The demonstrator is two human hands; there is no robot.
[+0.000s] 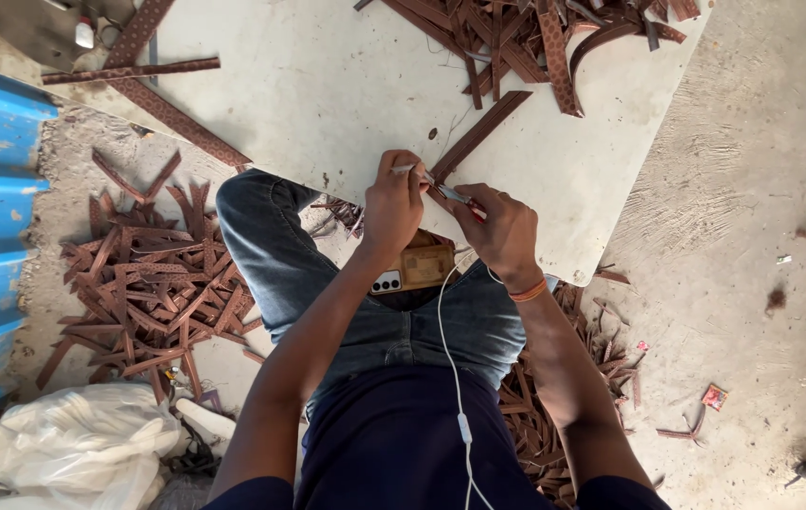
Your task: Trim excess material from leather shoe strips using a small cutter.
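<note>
head view: person sits on the floor, legs under a white board [346, 85] that serves as the bench. left hand [392, 203] is closed around a thin pale tool [406, 169], tip pointing right. right hand [500, 234] pinches the near end of a long brown patterned strip [479, 132]; the strip runs up-right over the board, away from the body. both hands nearly touch at the strip end, just above the lap.

judgement: work is at the strip's near tip. keep the right pinch close to the tool tip so the end can't flex, rest the far length flat on the board, short controlled strokes away from the fingers.

phone [414, 269] lies on the lap with a white earphone cable [448, 349]: keep it out of the stroke. strip piles sit left [153, 283] and far [535, 28].
</note>
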